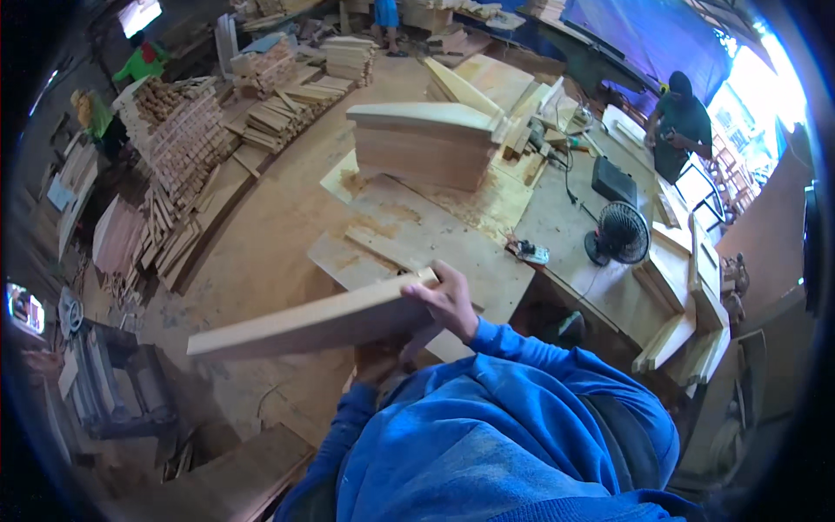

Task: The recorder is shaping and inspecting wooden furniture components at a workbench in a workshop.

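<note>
A long, pale wooden board [313, 326] with a slightly curved top edge is held up in front of my body, its far end reaching out to the left. My right hand [450, 304] grips its right end, thumb and fingers wrapped over the corner. Lower down, my left hand [380, 367] is at the underside of the board near my body; its fingers are largely hidden. Just beyond the board lies a worktable [496, 283] dusted with sawdust. On it stands a stack of similar curved boards [422, 148].
A black fan [622, 233], a dark case [614, 180] and a power tool [539, 137] with a cord sit on the worktable. Piles of cut wood [187, 130] line the left side. A person in a dark green shirt [683, 122] stands at the far right.
</note>
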`<action>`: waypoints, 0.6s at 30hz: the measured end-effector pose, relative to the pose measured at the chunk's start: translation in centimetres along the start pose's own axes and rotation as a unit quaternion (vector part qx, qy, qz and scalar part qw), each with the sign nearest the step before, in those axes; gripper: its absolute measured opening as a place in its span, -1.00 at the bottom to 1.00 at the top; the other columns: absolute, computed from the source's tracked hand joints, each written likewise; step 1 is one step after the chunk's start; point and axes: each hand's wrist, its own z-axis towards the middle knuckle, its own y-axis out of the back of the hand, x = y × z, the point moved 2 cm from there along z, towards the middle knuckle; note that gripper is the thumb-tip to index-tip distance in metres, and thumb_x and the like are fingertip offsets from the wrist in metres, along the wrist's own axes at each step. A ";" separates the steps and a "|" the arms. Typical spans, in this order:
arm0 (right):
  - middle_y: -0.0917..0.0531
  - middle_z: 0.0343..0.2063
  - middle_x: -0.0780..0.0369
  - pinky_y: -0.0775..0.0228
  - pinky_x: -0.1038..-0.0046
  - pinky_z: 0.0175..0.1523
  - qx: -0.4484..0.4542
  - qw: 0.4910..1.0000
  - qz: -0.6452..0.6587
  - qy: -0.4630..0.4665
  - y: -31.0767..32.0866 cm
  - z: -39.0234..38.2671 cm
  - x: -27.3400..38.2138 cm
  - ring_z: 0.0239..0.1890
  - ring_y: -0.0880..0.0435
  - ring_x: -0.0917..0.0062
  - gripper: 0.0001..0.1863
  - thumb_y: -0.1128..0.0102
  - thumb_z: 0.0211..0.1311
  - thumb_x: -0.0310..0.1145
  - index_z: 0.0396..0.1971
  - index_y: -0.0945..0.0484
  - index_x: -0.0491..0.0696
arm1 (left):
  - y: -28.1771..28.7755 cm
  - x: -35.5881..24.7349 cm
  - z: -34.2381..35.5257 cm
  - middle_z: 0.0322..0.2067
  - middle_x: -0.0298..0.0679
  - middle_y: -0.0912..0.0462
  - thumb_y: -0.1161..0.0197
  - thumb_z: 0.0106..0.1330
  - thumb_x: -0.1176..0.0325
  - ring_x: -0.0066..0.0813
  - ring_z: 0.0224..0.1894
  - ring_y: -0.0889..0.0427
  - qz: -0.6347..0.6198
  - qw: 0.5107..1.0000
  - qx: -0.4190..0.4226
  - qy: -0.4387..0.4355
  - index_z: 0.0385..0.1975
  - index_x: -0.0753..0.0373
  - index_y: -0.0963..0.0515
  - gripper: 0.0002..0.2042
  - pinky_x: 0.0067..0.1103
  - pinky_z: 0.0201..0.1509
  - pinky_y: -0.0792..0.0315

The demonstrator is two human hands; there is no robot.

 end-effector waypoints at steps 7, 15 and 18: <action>-0.31 0.28 -0.04 -0.24 0.20 0.36 0.141 0.966 -0.146 0.158 1.7 -0.5 -7.8 0.31 -0.35 0.16 -0.38 -0.19 0.40 -0.11 0.30 -0.27 -0.15 | -1.7 8.4 1.8 -0.02 0.13 -0.68 -0.47 0.12 -0.15 -0.04 0.06 -0.67 0.093 0.991 -0.028 0.092 0.04 0.44 -0.58 -0.28 -0.31 0.05 -0.54; -0.21 0.41 -0.08 0.05 0.09 0.55 0.362 0.864 -0.233 0.261 0.7 -3.0 -22.5 0.47 -0.15 0.00 -0.37 -0.02 0.44 -0.09 0.34 -0.24 -0.19 | -8.5 14.4 2.9 0.10 0.15 -0.61 -0.16 0.29 -0.32 -0.13 0.13 -0.62 0.036 0.968 -0.081 0.234 0.19 0.41 -0.49 -0.19 -0.33 0.14 -0.47; -0.24 0.40 -0.08 0.06 0.10 0.55 0.389 0.847 -0.233 0.277 0.5 -3.2 -24.2 0.47 -0.15 0.01 -0.40 0.05 0.46 -0.11 0.32 -0.27 -0.21 | -9.0 17.7 1.4 0.14 0.15 -0.58 -0.11 0.33 -0.27 -0.13 0.18 -0.58 0.019 0.955 -0.119 0.271 0.23 0.39 -0.47 -0.23 -0.35 0.20 -0.42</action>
